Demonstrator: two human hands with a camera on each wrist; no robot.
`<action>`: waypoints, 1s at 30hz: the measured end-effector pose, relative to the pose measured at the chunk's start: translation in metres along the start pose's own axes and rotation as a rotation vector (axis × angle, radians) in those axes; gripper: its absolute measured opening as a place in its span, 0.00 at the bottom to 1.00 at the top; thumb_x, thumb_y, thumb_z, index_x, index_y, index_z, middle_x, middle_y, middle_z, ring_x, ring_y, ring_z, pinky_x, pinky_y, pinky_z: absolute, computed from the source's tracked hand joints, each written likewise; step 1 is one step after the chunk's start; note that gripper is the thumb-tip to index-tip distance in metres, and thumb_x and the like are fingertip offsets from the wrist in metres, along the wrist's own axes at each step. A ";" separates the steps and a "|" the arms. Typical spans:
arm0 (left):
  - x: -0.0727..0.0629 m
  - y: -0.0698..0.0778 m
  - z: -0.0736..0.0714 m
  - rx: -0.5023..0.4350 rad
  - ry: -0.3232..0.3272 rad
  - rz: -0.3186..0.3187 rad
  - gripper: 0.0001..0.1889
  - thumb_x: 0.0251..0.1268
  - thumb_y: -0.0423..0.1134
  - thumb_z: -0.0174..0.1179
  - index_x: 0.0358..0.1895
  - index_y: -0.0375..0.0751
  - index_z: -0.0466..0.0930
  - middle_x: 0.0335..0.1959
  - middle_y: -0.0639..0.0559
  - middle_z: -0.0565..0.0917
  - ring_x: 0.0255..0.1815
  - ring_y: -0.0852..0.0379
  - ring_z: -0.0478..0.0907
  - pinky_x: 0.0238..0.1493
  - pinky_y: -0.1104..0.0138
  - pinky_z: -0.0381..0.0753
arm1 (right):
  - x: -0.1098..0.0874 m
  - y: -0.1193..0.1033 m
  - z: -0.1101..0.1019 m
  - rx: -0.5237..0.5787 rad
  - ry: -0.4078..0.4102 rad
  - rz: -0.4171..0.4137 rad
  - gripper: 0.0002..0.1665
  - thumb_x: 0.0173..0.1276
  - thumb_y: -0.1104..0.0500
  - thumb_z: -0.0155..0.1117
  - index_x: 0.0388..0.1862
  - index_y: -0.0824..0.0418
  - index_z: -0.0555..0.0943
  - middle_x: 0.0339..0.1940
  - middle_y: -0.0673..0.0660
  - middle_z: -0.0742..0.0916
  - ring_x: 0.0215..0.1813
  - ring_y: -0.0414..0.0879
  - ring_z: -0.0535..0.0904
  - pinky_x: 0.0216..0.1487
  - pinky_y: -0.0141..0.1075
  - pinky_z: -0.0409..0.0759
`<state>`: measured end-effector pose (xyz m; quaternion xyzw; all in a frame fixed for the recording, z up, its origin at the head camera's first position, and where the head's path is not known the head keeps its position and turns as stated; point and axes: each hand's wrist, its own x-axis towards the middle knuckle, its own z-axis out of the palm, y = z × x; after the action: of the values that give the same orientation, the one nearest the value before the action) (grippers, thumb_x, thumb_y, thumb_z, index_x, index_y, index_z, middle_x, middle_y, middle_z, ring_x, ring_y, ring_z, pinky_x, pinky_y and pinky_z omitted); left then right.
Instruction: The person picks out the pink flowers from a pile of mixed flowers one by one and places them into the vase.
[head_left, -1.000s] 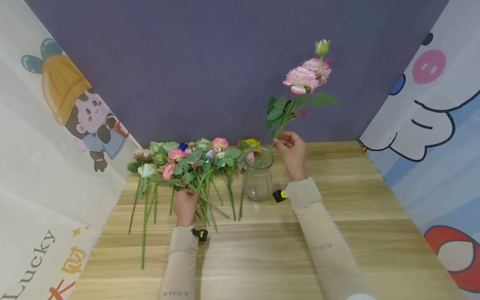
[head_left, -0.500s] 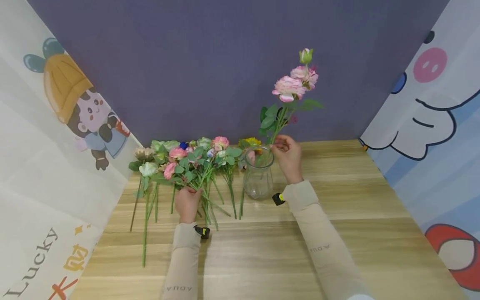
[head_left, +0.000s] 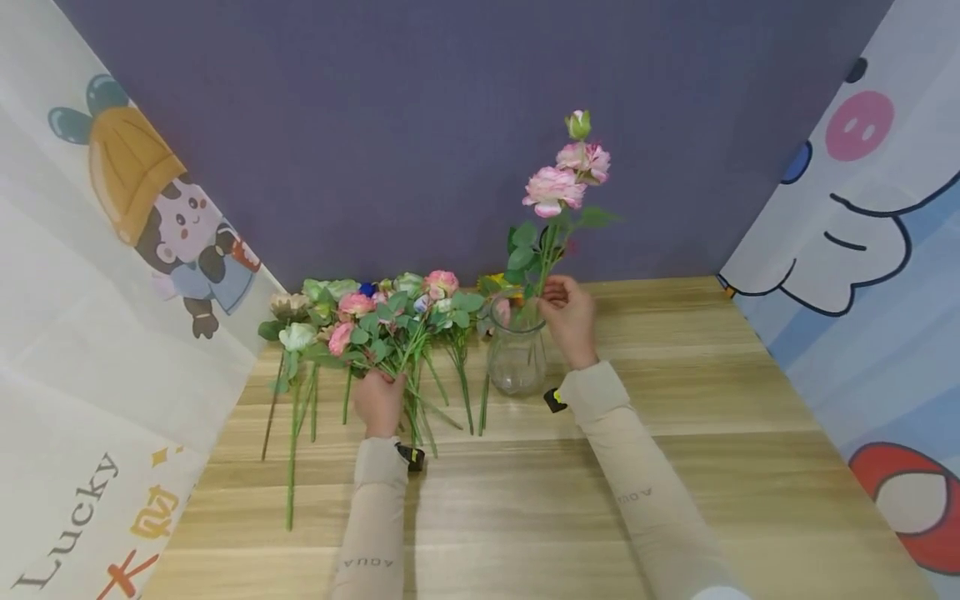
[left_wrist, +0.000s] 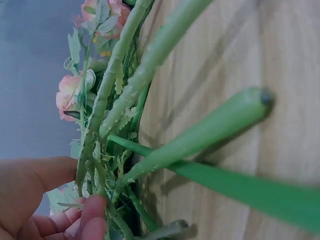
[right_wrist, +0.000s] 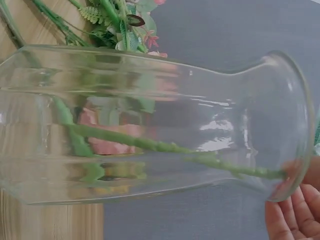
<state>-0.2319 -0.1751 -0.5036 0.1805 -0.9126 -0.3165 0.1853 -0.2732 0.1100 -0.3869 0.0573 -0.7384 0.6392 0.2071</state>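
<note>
My right hand (head_left: 572, 321) pinches the stem of a pink peony (head_left: 553, 192) right at the rim of a clear glass vase (head_left: 517, 375). The peony stands nearly upright, with two blooms, a bud and green leaves above the hand. Its lower stem (right_wrist: 165, 146) slants down inside the vase in the right wrist view. Over on the left, my left hand (head_left: 378, 404) grips green flower stems (left_wrist: 95, 165) between thumb and fingers, low over the table. Those stems belong to a heap of artificial flowers (head_left: 356, 308), and their blooms lie beyond the hand.
White, pink and green flowers lie along the table's back edge, several stems (head_left: 290, 467) pointing toward me. A yellow flower (head_left: 501, 283) lies behind the vase. The wooden table (head_left: 525, 517) meets a dark grey wall panel (head_left: 420, 150), with printed curtains on both sides.
My right hand has moved left and slightly down, lowering the peony's stem further into the vase. My left hand has shifted slightly right and up, still holding the stems.
</note>
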 end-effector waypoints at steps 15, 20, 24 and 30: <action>-0.001 -0.001 0.002 -0.036 0.045 0.000 0.26 0.57 0.39 0.65 0.07 0.46 0.60 0.04 0.56 0.58 0.07 0.59 0.54 0.11 0.68 0.51 | 0.002 0.022 0.006 -0.193 -0.046 -0.117 0.12 0.53 0.74 0.67 0.38 0.75 0.78 0.36 0.70 0.84 0.41 0.60 0.80 0.53 0.47 0.77; -0.002 -0.005 0.002 -0.078 0.098 -0.019 0.20 0.54 0.38 0.67 0.10 0.41 0.70 0.08 0.51 0.71 0.10 0.56 0.63 0.15 0.65 0.59 | 0.002 0.021 0.010 -0.286 -0.042 -0.159 0.11 0.52 0.71 0.68 0.35 0.73 0.80 0.33 0.68 0.85 0.39 0.59 0.81 0.49 0.48 0.77; -0.002 -0.007 0.002 -0.086 0.110 -0.037 0.16 0.52 0.38 0.67 0.12 0.40 0.74 0.10 0.48 0.75 0.12 0.54 0.67 0.17 0.63 0.62 | 0.001 0.019 0.013 -0.369 -0.042 -0.173 0.09 0.53 0.68 0.69 0.34 0.71 0.82 0.32 0.65 0.86 0.39 0.61 0.80 0.49 0.48 0.73; -0.003 -0.009 -0.001 -0.126 0.122 -0.021 0.13 0.51 0.33 0.65 0.13 0.37 0.76 0.10 0.46 0.77 0.11 0.52 0.70 0.18 0.62 0.66 | 0.000 0.019 0.018 -0.532 -0.060 -0.176 0.09 0.55 0.64 0.67 0.34 0.68 0.83 0.33 0.61 0.87 0.40 0.58 0.76 0.47 0.46 0.70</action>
<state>-0.2276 -0.1805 -0.5094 0.1968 -0.8760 -0.3636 0.2483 -0.2840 0.0957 -0.4059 0.0840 -0.8782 0.4004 0.2477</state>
